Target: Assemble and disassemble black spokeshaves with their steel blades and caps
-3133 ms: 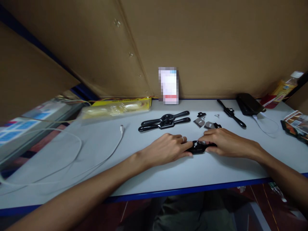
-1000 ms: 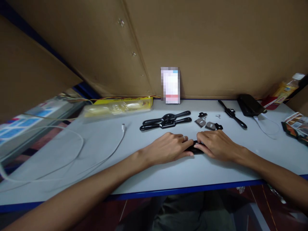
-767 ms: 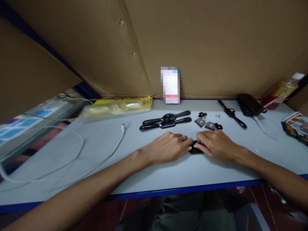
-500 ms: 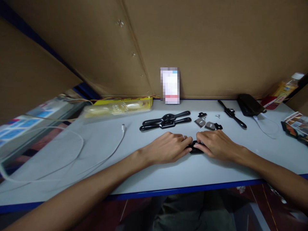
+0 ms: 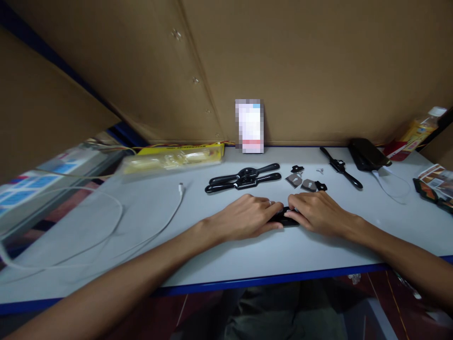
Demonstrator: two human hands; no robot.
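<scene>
Both my hands grip a black spokeshave [image 5: 290, 222] low over the grey table, and its handles are mostly hidden under my fingers. My left hand [image 5: 249, 215], with a ring on one finger, holds its left end; the thumb lies along the near side. My right hand [image 5: 316, 212] is closed round the right part, thumb and fingers near the middle. Just beyond lie two black spokeshave bodies [image 5: 244, 181] side by side, grey blades [image 5: 294, 180] with keyhole slots, black cap pieces [image 5: 297, 168] and small screws [image 5: 320, 170].
Another spokeshave [image 5: 340, 167] lies at the back right beside a black case [image 5: 368, 155] with a white cable. A bottle [image 5: 424, 130] stands at the far right. A lit phone [image 5: 252, 125] leans on the cardboard wall. Clear packaging [image 5: 173, 159] and a white cable [image 5: 173, 215] lie left.
My left thumb has shifted off the middle of the spokeshave toward its near edge, so more of the black body shows. My right hand has stayed in place.
</scene>
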